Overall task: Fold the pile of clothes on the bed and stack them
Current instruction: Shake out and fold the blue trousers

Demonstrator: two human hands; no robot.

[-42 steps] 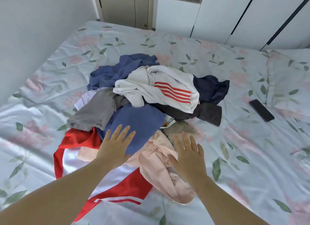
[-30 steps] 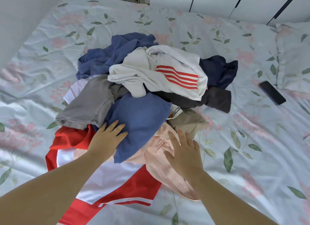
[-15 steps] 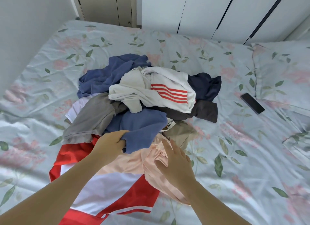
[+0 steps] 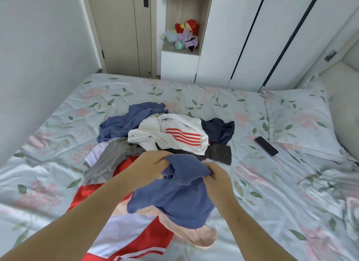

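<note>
**Two hands grip one piece of cloth**

Both bare forearms reach forward from the lower corners and angle toward each other at the middle. The left hand (image 4: 148,166) has its fingers curled tightly round the upper edge of the blue garment (image 4: 180,202). The right hand (image 4: 218,178), near it but apart, pinches the same edge between thumb and curled fingers.
</note>
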